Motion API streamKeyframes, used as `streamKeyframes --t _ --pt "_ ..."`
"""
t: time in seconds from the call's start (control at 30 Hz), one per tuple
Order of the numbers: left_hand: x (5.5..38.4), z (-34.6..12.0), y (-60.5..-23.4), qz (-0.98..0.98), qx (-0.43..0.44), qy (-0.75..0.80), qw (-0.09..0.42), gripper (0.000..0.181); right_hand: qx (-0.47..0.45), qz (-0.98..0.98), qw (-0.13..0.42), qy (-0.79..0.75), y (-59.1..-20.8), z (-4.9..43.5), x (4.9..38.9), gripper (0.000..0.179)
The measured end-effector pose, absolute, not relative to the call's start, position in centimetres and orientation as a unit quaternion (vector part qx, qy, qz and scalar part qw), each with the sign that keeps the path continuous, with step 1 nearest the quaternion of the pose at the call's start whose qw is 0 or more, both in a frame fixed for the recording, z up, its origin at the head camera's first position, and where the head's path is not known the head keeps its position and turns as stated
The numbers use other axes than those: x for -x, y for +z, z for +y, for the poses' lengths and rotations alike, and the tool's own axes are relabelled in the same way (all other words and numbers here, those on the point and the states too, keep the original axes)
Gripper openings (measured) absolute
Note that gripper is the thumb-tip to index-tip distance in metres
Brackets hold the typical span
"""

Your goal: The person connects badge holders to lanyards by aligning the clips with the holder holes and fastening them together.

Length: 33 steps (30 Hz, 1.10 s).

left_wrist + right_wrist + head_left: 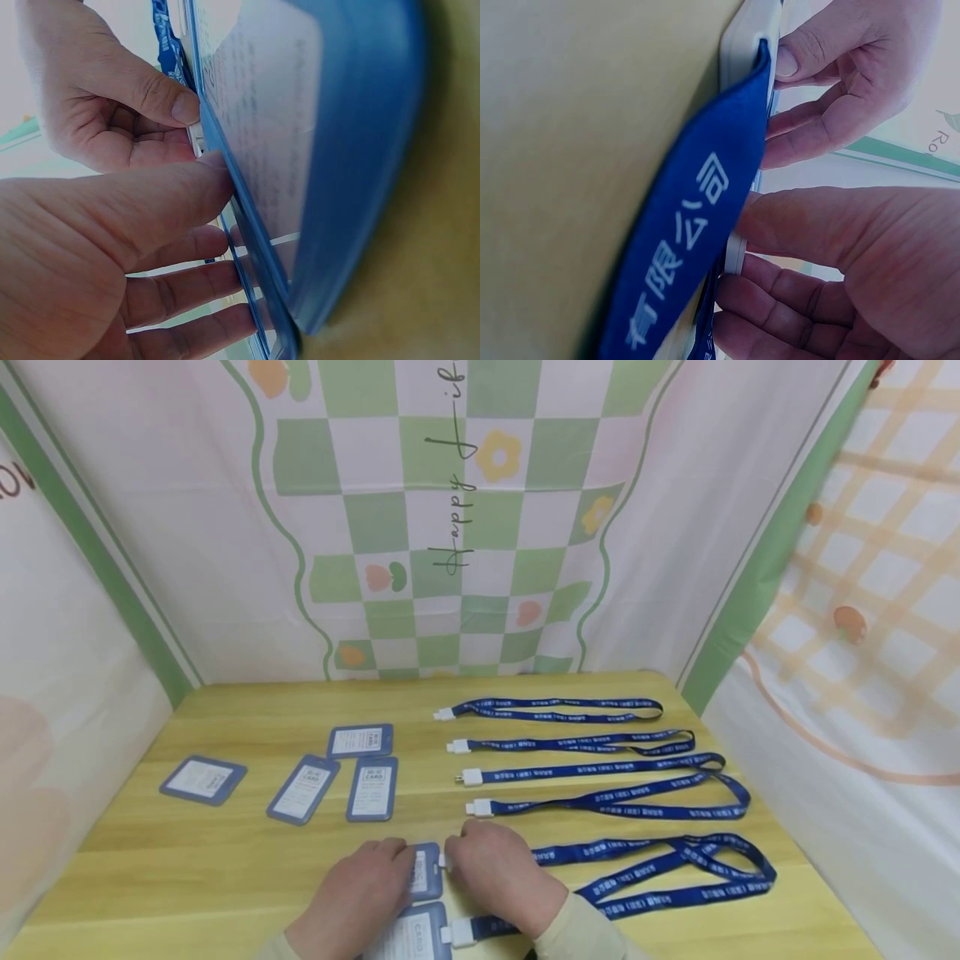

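In the head view, my left hand holds a blue-framed ID card holder near the table's front edge. Just to its right, my right hand pinches the white clip of a navy lanyard at the holder's slotted end. My fingers cover most of that clip, so whether it is fastened I cannot tell. Nearer the front lies another card holder, with the white clip of a second navy lanyard at its slot. Left wrist view: thumb and fingers grip the holder's edges.
Several blue card holders, one at the far left and one by the middle, lie on the yellow wood-grain table. Several navy lanyards lie in rows at the right, white clips facing left. Patterned cloth hangs behind.
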<state>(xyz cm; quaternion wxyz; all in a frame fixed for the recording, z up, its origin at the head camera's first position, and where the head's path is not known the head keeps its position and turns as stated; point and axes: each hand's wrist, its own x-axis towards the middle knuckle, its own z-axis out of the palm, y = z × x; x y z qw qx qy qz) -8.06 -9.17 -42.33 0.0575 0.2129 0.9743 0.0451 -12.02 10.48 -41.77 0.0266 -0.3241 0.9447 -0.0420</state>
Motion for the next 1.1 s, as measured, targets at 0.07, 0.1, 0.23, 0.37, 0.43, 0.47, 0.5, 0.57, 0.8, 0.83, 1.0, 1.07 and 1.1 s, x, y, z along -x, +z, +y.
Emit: streamKeyframes --t 0.07,0.1,0.23,0.37,0.43,0.47,0.5,0.57,0.8,0.83,1.0,1.07,1.1 --pt "8.08 -9.19 -42.34 0.974 -0.212 0.047 0.060 0.048 0.325 0.944 0.026 -0.042 -41.75 10.46 12.01 0.009" --pt "8.10 -9.20 -42.33 0.974 -0.211 0.047 0.062 0.049 0.326 0.944 0.026 -0.042 -41.73 10.45 12.00 0.010" --pt "8.14 -9.20 -42.28 0.974 -0.211 0.046 0.070 0.049 0.327 0.944 0.025 -0.044 -41.66 10.44 11.97 0.010" --pt "8.14 -9.22 -42.25 0.973 -0.214 0.044 0.070 0.050 0.328 0.943 0.024 -0.043 -41.64 10.41 11.93 0.009" --pt "8.15 -9.25 -42.29 0.973 -0.217 0.042 0.065 0.049 0.328 0.943 0.023 -0.043 -41.64 10.38 11.93 0.009" --pt "8.14 -9.27 -42.33 0.973 -0.218 0.043 0.061 0.049 0.329 0.943 0.023 -0.042 -41.65 10.37 11.92 0.009" --pt "8.13 -9.28 -42.36 0.973 -0.219 0.042 0.057 0.049 0.329 0.943 0.025 -0.043 -41.64 10.35 11.92 0.009" --pt "8.10 -9.32 -42.42 0.973 -0.222 0.042 0.048 0.049 0.329 0.943 0.029 -0.042 -41.64 10.33 11.93 0.009" --pt "8.04 -9.31 -42.36 0.974 -0.219 0.045 0.038 0.050 0.327 0.943 0.042 -0.037 -41.63 10.25 11.97 0.010" --pt "8.04 -9.30 -42.34 0.974 -0.218 0.046 0.039 0.050 0.327 0.943 0.042 -0.037 -41.61 10.23 11.97 0.011" --pt "8.04 -9.27 -42.25 0.974 -0.215 0.048 0.044 0.050 0.326 0.944 0.046 -0.036 -41.57 10.18 11.97 0.010" --pt "8.04 -9.28 -42.24 0.975 -0.214 0.049 0.044 0.050 0.326 0.944 0.046 -0.034 -41.56 10.17 11.97 0.010" --pt "8.04 -9.29 -42.23 0.975 -0.213 0.050 0.043 0.050 0.326 0.944 0.046 -0.034 -41.54 10.17 11.97 0.010"
